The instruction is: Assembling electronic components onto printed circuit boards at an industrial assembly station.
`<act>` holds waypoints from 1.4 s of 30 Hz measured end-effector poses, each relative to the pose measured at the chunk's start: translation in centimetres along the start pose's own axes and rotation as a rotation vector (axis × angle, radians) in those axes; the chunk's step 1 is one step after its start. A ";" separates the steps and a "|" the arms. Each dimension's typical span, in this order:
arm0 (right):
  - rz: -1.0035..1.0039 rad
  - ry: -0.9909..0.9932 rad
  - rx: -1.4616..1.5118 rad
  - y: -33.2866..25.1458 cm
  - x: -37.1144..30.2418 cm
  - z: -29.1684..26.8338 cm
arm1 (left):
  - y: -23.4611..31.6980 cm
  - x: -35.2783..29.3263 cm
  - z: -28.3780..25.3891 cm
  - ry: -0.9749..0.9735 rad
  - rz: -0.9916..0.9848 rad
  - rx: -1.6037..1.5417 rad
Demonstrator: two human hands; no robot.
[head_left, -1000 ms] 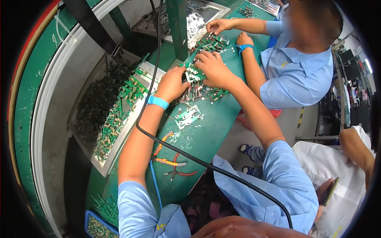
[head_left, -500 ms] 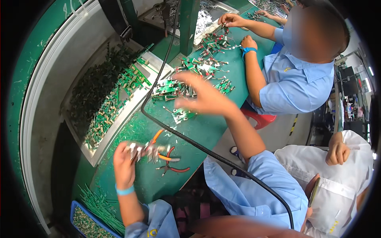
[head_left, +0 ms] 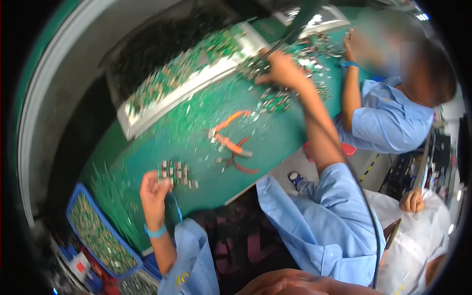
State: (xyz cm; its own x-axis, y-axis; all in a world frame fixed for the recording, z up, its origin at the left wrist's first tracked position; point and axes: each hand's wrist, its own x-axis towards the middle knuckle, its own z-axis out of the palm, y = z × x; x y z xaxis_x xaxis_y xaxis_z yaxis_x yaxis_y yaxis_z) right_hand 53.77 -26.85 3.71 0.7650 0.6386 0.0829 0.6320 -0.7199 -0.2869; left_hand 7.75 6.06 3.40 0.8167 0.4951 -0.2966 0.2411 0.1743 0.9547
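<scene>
A: Where is the board that the person has in hand?

B: The board (head_left: 176, 173), a green panel bearing rows of pale and dark parts, is in the left hand (head_left: 155, 189), above the near left part of the green worktop (head_left: 194, 148).

A: How do the left fingers stand?

B: Thumb and fingers are closed on the board's lower left edge; the rest of the panel projects to the right of the grip. A blue strap (head_left: 156, 232) encircles the wrist.

A: And the right hand?

B: The right hand (head_left: 285, 71) reaches forward over the pile (head_left: 275, 100) of similar boards at the far side. Its thumb and forefinger are well parted; owing to blur, one cannot tell whether they touch any piece.

A: What lies between the hands?

B: Orange-handled pliers (head_left: 230, 119), handles spread, with a red-handled cutter (head_left: 245, 170) just beside them, likewise spread.

A: What borders the worktop?

B: Along the far left, a pale-rimmed tray (head_left: 196, 82) containing black parts behind and green strips in front. At lower left, a blue bin (head_left: 78, 189) filled with small green pieces, beside long thin strips (head_left: 115, 206). At right, a blue-shirted co-worker (head_left: 393, 123) with one hand raised; at lower right, a person in white (head_left: 410, 241).
</scene>
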 end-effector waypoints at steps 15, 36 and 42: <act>-0.634 0.126 0.442 -18.2 -8.3 1.5 | -3.4 -3.9 0.5 0.129 0.528 0.751; -0.482 0.076 0.306 -24.3 -11.9 7.7 | -1.1 1.7 1.0 -0.156 0.638 1.014; -0.092 0.174 0.438 -29.3 -14.2 10.2 | -1.7 0.7 3.7 0.027 0.547 1.076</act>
State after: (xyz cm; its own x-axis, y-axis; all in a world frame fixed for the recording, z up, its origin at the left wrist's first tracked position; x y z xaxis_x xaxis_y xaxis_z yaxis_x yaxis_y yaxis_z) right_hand 23.12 -12.06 1.21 0.7414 0.6124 0.2742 0.6149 -0.4564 -0.6431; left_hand 9.89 2.97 1.67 0.9388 0.3023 0.1649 0.1909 -0.8556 0.4812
